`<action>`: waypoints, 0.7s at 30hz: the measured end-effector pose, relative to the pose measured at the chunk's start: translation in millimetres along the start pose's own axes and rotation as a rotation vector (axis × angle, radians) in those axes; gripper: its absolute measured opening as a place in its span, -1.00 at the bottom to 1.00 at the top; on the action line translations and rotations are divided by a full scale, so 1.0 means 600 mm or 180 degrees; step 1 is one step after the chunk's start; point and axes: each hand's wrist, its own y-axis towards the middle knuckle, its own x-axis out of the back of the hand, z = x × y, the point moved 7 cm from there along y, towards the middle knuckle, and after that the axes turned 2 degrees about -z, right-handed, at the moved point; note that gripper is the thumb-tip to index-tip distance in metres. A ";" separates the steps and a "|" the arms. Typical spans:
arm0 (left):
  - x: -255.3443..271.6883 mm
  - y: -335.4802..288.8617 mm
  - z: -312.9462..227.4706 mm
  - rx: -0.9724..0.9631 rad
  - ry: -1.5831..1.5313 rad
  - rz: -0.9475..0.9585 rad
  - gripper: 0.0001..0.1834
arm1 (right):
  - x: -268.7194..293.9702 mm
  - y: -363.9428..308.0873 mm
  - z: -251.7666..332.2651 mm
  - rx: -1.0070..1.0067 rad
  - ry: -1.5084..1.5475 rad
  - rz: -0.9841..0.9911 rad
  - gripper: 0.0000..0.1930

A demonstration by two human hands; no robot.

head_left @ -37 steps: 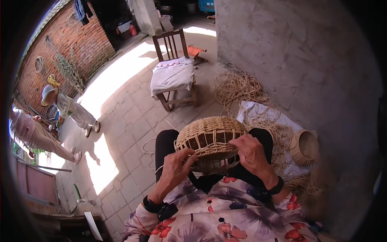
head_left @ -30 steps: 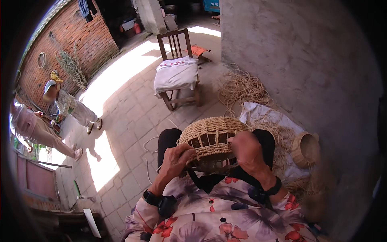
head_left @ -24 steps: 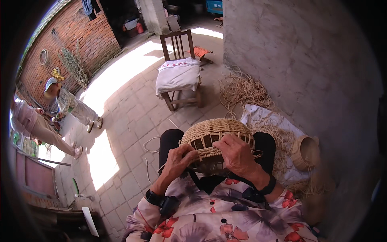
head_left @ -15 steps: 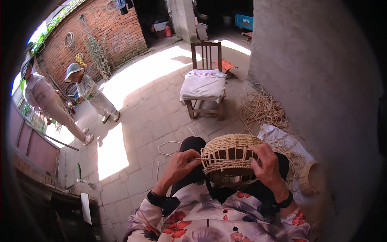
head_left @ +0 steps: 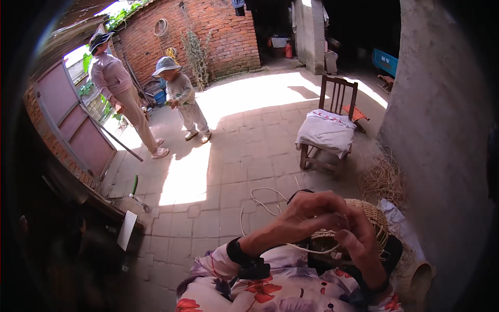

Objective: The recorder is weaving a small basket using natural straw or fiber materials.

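Observation:
A woven straw-coloured basket [head_left: 377,216] rests on my lap, partly covered by my hands. My left hand [head_left: 312,216] is raised in front of it, fingers curled and brought together at the tips. Against those fingertips my right hand [head_left: 361,242] is closed, its thumb and fingers bent inward. What is pinched between the two hands is too small to make out. A pale cord [head_left: 312,250] curves below my left wrist, along the basket's near side. Another length of cord [head_left: 260,193] loops over the paving to the left of my knee.
A wooden chair [head_left: 332,127] with a white cloth stands ahead. Loose cord [head_left: 385,179] is heaped by the grey wall [head_left: 436,104]. A small basket [head_left: 418,283] sits at lower right. Two people, one small [head_left: 182,99] and one taller [head_left: 119,88], stand at left near a gate [head_left: 78,119].
The view has swung left. My left hand has left the basket's side and crossed over to meet my right hand. The basket is now more hidden, and the taller person stands more upright.

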 end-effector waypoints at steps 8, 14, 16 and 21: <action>0.008 0.016 0.099 0.0374 -0.0653 -0.0331 -0.82 | 0.093 -0.025 0.055 0.0919 -0.2740 -0.0889 -0.90; 0.009 0.022 0.186 0.0414 0.1872 -0.0274 -0.66 | 0.156 -0.049 0.018 0.0330 -0.3257 -0.1256 -0.92; -0.003 0.017 0.204 0.0036 0.2676 -0.0068 -0.59 | 0.163 -0.042 0.004 0.0382 -0.3498 -0.1273 -0.90; -0.025 -0.007 0.231 -0.0149 0.3333 0.0217 -0.25 | 0.142 -0.008 -0.047 0.0340 -0.4360 -0.0821 -0.89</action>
